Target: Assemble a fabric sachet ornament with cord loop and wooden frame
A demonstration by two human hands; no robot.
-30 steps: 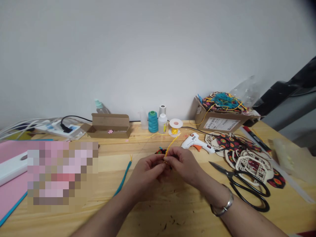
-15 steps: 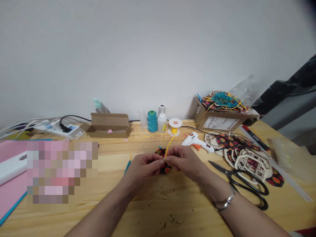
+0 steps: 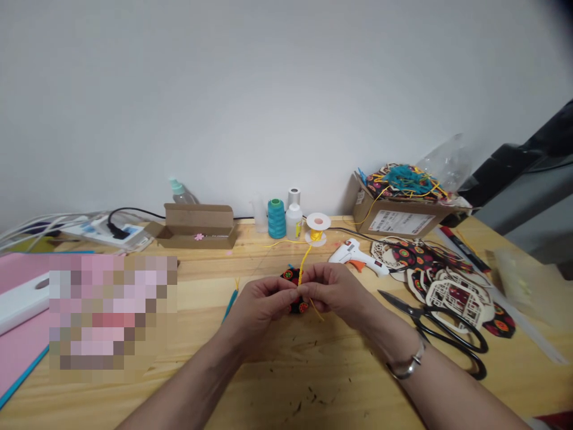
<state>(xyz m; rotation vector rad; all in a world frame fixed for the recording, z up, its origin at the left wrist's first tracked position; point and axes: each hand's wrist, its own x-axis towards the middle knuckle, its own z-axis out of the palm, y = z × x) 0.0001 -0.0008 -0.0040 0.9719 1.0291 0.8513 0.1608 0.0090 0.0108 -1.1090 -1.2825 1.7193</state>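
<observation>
Both hands meet over the middle of the table, fingertips pinched together on a yellow cord. My left hand is closed, thumb against forefinger at the cord. My right hand pinches it from the other side, and a loose yellow end hangs below its fingers. Beneath the fingers lies a dark fabric piece with red and green flower patterns, partly hidden by the hands. Left of my left hand lies a teal tassel with a yellow loop.
Scissors lie beside my right forearm, near cut-out wooden frames. A white glue gun, a yellow cord spool, a teal thread cone and a white bottle stand behind. An open cardboard box sits back left.
My hands stay in nearly the same place, still pinching the cord. The loose yellow end below my right fingers now shows more clearly.
</observation>
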